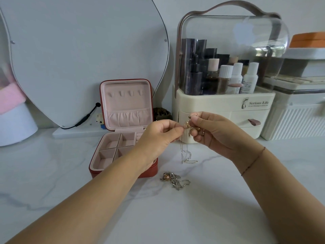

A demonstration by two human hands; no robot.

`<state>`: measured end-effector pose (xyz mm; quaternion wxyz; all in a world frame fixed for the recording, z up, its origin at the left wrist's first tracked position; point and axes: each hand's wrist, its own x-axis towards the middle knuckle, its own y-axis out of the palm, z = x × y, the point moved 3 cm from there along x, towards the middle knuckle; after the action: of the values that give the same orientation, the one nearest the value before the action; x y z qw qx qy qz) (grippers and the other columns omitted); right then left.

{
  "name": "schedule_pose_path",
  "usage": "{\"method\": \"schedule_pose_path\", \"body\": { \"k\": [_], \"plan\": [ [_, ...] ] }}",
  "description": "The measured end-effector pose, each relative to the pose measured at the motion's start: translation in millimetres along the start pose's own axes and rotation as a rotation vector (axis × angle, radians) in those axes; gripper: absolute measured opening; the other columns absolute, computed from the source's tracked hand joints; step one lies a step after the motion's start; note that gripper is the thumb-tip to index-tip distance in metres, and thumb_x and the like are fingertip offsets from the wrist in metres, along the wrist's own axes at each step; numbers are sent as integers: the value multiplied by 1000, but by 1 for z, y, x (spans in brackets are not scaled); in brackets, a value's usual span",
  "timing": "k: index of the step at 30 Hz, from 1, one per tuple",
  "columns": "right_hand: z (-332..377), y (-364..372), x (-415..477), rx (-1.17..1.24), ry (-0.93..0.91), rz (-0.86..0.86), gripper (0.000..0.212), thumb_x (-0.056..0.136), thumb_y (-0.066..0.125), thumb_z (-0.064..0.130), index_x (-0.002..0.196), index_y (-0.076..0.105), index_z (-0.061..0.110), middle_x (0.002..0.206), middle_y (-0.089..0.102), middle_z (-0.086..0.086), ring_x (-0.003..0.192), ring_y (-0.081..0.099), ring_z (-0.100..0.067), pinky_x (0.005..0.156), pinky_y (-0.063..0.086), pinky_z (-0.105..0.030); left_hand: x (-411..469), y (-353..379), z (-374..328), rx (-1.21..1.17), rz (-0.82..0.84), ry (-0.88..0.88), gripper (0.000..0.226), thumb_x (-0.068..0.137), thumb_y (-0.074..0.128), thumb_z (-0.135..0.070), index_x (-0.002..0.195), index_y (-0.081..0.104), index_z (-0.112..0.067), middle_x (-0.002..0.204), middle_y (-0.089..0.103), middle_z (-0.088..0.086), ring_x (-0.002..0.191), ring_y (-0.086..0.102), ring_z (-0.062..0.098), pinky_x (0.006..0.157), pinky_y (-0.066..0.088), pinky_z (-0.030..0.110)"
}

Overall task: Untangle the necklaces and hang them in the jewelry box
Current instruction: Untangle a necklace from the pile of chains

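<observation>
Pinching a knotted gold necklace (189,126) from both sides, the two hands are raised above the white marble surface (228,199), toward its back edge. The left hand (158,136) has thumb and forefinger closed on the knot's left side and its other fingers curled under. The right hand (216,136) grips the knot's right side with thumb and fingertips; a thin cord bracelet (253,161) sits on that wrist. A fine silver-looking chain (183,152) hangs from the knot, and its lower loops rest on the surface below the hands. A second tangle (173,179) of chains with a pinkish bead lies flat mid-surface, nearer the front edge, apart from the hanging chain. The red jewelry box (149,173) stands open left of the hands near the back edge, lid upright. The four hooks (125,93) in the pink lid lining are bare, and the tray compartments show only lining. A cream cosmetics organizer (225,103) with a clear cover stands at the back edge behind the hands. A mirror (79,59) leans at the back left.
</observation>
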<state>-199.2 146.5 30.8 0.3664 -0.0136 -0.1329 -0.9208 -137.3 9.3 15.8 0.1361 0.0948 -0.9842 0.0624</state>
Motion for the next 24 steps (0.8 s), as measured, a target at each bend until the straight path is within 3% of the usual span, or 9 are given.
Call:
{"method": "schedule_pose_path", "body": {
  "k": [6, 13, 17, 20, 24],
  "plan": [
    [-7, 5, 2, 83, 65, 62, 12, 88, 53, 15, 83, 57, 5, 76, 60, -6, 50, 48, -6, 48, 39, -15, -2, 2, -2, -13, 20, 11, 10, 90, 57, -6, 83, 64, -9, 64, 60, -9, 61, 55, 0, 67, 46, 14],
    [-7, 8, 0, 105, 105, 143, 18, 91, 48, 16, 74, 47, 13, 61, 47, 0, 45, 34, -6, 42, 31, -15, 0, 0, 0, -101, -65, -63, 31, 89, 49, -5, 65, 63, -17, 59, 60, -3, 66, 54, 12, 75, 46, 32],
    [-6, 6, 1, 65, 85, 124, 15, 91, 49, 17, 77, 48, 13, 60, 47, 0, 45, 35, -6, 43, 32, -15, 3, -3, 2, -177, -70, -103, 28, 91, 47, -8, 67, 62, -12, 64, 61, 0, 70, 55, 15, 76, 46, 32],
    [-2, 0, 1, 9, 33, 63, 8, 84, 54, 21, 81, 52, 14, 59, 51, 1, 53, 42, -9, 52, 38, -17, 3, 2, 2, -401, 60, -191, 20, 89, 49, -11, 73, 61, -11, 72, 64, 1, 71, 57, 14, 78, 48, 30],
    [2, -6, 1, 61, -6, 13, 7, 84, 55, 21, 83, 53, 15, 58, 52, 1, 63, 52, -11, 78, 49, -27, 1, 3, 0, -577, 221, -236, 10, 67, 60, -19, 57, 64, -19, 73, 63, 0, 74, 59, 14, 86, 49, 32]
  ]
}}
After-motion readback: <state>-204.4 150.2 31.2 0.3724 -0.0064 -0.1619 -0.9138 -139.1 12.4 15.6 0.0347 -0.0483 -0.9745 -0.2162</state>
